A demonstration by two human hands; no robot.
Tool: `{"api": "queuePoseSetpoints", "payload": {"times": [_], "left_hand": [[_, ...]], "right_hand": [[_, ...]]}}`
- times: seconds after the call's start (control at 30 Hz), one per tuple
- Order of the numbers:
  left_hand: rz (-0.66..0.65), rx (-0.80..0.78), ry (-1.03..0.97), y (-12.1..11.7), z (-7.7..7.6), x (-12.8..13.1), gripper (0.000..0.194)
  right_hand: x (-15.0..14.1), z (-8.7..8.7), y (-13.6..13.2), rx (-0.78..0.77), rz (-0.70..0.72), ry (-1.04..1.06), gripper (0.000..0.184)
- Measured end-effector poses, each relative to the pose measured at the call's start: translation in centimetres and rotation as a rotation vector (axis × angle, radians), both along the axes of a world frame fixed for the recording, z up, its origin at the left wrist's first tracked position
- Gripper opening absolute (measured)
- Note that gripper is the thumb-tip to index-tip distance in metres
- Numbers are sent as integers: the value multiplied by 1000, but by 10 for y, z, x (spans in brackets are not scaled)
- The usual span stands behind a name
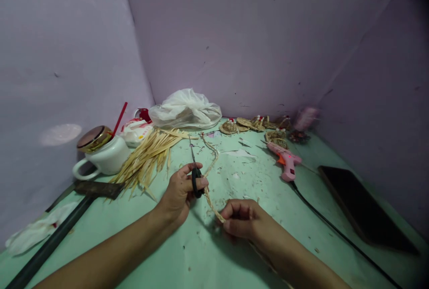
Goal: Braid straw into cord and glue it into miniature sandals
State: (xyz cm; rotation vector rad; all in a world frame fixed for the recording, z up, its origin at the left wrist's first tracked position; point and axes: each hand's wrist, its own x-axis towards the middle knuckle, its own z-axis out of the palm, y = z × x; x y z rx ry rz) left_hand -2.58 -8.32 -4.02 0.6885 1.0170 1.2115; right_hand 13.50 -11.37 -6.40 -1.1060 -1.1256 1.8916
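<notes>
Head view, clock read from the middle of the two hands, 12 straight ahead. Braid point(212, 204) of pale straw in work, lying between the hands: far end out toward 12 on the green tabletop point(187, 253), near stretch at the right hand. Left hand point(181, 190), at 10, has thumb and fingers closed round the black handles of the scissors point(197, 181), blades aimed just short of 12; braid passes right beside its thumb, and whether those fingers pinch it too, cannot tell. Right hand point(246, 219), at 4, thumb and forefinger gripping the braid; a pale strand runs on behind the forearm toward 5, its end out of sight. Progress, my reading: plaiting looks done over the whole visible stretch between the hands and 12; this length is not coiled and carries no trim. Whether any cut has been made on it, cannot tell. At 1, against the wall, coiled straw pieces point(229, 127) with red and white bits look finished, or close to it. Left over: loose straw strips point(147, 155) at 10, unplaited, a fair bundle. Pink glue gun point(284, 159) at 2, lying on its side, corded, no hand on it; any gluing of this braid seems not begun.
</notes>
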Motion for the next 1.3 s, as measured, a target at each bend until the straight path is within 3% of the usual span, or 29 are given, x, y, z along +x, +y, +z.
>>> {"api": "queuePoseSetpoints", "payload": {"times": [0.23, 0.57, 0.93, 1.07, 1.3], "left_hand": [[-15, 34, -26, -9, -6, 10, 51], [-94, 26, -4, -14, -10, 12, 46], [-124, 43, -93, -4, -12, 9, 47], [-79, 73, -47, -5, -10, 9, 46], [42, 232, 137, -7, -8, 8, 45]], "right_hand": [[-4, 5, -1, 46, 53, 84, 31], [-10, 9, -10, 270, -125, -22, 20], [-3, 3, 0, 117, -8, -51, 24], [-5, 4, 0, 94, -9, -54, 26], [-6, -1, -2, 360, -181, -354, 12]]}}
